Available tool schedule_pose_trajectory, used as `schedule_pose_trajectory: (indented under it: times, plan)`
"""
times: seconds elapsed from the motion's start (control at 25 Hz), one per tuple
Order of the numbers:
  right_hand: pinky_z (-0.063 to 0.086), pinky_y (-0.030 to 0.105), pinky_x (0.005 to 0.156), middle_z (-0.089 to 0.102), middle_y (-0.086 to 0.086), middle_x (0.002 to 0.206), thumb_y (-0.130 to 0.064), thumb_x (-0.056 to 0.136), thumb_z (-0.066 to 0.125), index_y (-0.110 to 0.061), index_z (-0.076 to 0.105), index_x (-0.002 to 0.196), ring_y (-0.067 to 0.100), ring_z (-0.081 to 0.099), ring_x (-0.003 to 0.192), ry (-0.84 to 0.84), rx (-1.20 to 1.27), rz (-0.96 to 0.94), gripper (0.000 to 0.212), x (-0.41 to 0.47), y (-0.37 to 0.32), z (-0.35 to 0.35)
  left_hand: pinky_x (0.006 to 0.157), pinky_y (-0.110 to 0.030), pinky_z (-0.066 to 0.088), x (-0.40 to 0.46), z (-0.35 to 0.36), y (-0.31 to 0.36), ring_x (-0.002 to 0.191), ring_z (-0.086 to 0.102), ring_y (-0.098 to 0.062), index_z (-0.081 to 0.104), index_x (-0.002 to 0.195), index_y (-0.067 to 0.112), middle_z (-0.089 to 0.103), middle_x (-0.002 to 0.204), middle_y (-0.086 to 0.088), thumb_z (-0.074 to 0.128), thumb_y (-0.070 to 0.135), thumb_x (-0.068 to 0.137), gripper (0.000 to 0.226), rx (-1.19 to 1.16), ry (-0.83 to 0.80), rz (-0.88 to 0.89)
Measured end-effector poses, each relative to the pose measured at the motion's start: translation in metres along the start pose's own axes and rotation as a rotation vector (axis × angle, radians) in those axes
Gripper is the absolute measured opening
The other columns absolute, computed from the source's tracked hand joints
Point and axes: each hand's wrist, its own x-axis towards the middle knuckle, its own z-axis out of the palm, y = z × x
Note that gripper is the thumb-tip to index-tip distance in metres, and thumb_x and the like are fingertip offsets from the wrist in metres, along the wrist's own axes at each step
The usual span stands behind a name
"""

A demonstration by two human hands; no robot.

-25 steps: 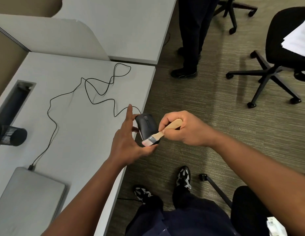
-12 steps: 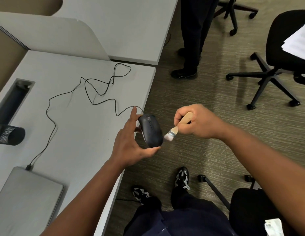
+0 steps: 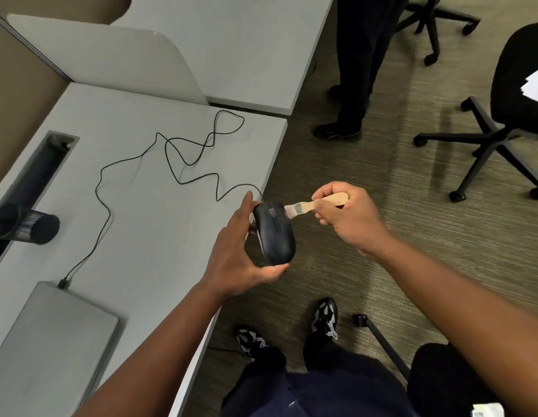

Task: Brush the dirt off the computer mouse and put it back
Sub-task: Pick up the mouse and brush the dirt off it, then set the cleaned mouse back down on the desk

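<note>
Where the grey desk (image 3: pixel 147 224) ends at its right edge, the closed laptop (image 3: pixel 48 350) lies on its near left part. Just off that edge, the left hand (image 3: pixel 234 254) grasps the black mouse (image 3: pixel 275 233) between thumb and fingers, lifted clear of the desk. Farther from the desk, the right hand (image 3: pixel 346 218) clenches the wooden brush (image 3: pixel 314 204), bristles touching the mouse's front.

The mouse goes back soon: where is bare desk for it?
Bare desk lies between the cable and the near edge, by the left hand holding the mouse. More between slot and cable. Crowded: cable loops farther back, laptop nearest the person.
</note>
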Motion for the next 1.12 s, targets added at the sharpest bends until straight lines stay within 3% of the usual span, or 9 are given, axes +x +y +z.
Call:
schedule_pose_trajectory:
  times: [0.16, 0.32, 0.4, 0.52, 0.68, 0.8, 0.92, 1.04, 1.12]
  plan:
    - [0.059, 0.03, 0.066, 0.077, 0.004, 0.079, -0.032, 0.104, 0.065, -0.039, 0.073, 0.107, 0.011, 0.069, 0.069, -0.026, -0.059, -0.069, 0.011, -0.004, 0.001, 0.001, 0.096, -0.012, 0.046, 0.0, 0.0, 0.003, 0.125, 0.049, 0.019, -0.005, 0.163, 0.058, 0.02, 0.15, 0.056, 0.093, 0.069, 0.059, 0.142, -0.021, 0.039, -0.023]
    - [0.055, 0.02, 0.066, 0.076, -0.002, 0.083, -0.03, 0.107, 0.058, -0.038, 0.067, 0.124, 0.003, 0.071, 0.074, -0.118, -0.142, -0.128, 0.02, -0.008, -0.003, 0.006, 0.097, -0.008, 0.044, 0.001, 0.001, 0.008, 0.125, 0.049, 0.018, -0.003, 0.162, 0.059, 0.021, 0.151, 0.054, 0.091, 0.069, 0.061, 0.139, -0.016, 0.067, -0.028]
    - [0.056, 0.024, 0.072, 0.076, -0.005, 0.094, -0.031, 0.102, 0.067, -0.034, 0.066, 0.13, 0.005, 0.072, 0.081, -0.146, -0.24, -0.166, 0.028, -0.012, -0.005, 0.015, 0.098, -0.013, 0.048, 0.002, 0.001, 0.008, 0.125, 0.051, 0.014, 0.003, 0.166, 0.05, 0.023, 0.15, 0.053, 0.091, 0.069, 0.06, 0.139, -0.019, 0.087, -0.047]
    - [0.062, 0.03, 0.081, 0.071, -0.009, 0.118, -0.042, 0.085, 0.085, -0.035, 0.055, 0.138, 0.005, 0.072, 0.09, -0.171, -0.277, -0.165, 0.061, -0.022, -0.008, 0.033, 0.099, -0.027, 0.054, 0.001, 0.003, 0.006, 0.123, 0.057, 0.004, 0.007, 0.167, 0.041, 0.028, 0.15, 0.051, 0.089, 0.071, 0.061, 0.137, 0.009, 0.131, -0.079]
    - [0.062, 0.044, 0.092, 0.066, -0.003, 0.137, -0.051, 0.068, 0.094, -0.043, 0.041, 0.132, 0.016, 0.073, 0.106, -0.186, -0.311, -0.156, 0.084, -0.031, -0.005, 0.057, 0.105, -0.048, 0.055, -0.004, 0.008, 0.0, 0.133, 0.057, -0.014, 0.008, 0.165, 0.043, 0.039, 0.162, 0.013, 0.088, 0.067, 0.063, 0.132, 0.03, 0.188, -0.127]
    - [0.062, 0.047, 0.087, 0.066, -0.005, 0.128, -0.042, 0.069, 0.095, -0.042, 0.038, 0.124, 0.018, 0.071, 0.102, -0.145, -0.333, -0.174, 0.079, -0.03, -0.001, 0.077, 0.105, -0.055, 0.053, -0.006, 0.007, -0.007, 0.136, 0.055, -0.022, 0.009, 0.163, 0.047, 0.037, 0.162, 0.007, 0.084, 0.067, 0.063, 0.127, 0.025, 0.203, -0.165]
    - [0.061, 0.046, 0.085, 0.063, -0.011, 0.114, -0.042, 0.068, 0.09, -0.044, 0.038, 0.12, 0.017, 0.069, 0.101, -0.126, -0.381, -0.183, 0.074, -0.023, 0.0, 0.099, 0.108, -0.053, 0.052, -0.007, -0.003, -0.017, 0.139, 0.05, -0.019, 0.007, 0.163, 0.048, 0.029, 0.158, 0.018, 0.079, 0.069, 0.062, 0.126, 0.002, 0.189, -0.237]
    - [0.06, 0.044, 0.082, 0.064, -0.009, 0.112, -0.04, 0.069, 0.086, -0.043, 0.038, 0.123, 0.021, 0.068, 0.101, -0.134, -0.433, -0.215, 0.072, -0.01, -0.002, 0.123, 0.112, -0.049, 0.051, -0.011, -0.017, -0.033, 0.144, 0.044, -0.017, 0.011, 0.167, 0.034, 0.024, 0.161, 0.015, 0.082, 0.066, 0.065, 0.128, -0.041, 0.162, -0.299]
    - [0.056, 0.034, 0.069, 0.062, -0.011, 0.105, -0.04, 0.07, 0.085, -0.045, 0.036, 0.121, 0.018, 0.067, 0.092, -0.126, -0.482, -0.268, 0.071, -0.002, -0.006, 0.145, 0.117, -0.044, 0.047, -0.016, -0.033, -0.051, 0.146, 0.041, -0.015, 0.017, 0.168, 0.027, 0.025, 0.163, 0.011, 0.089, 0.055, 0.073, 0.122, -0.073, 0.156, -0.307]
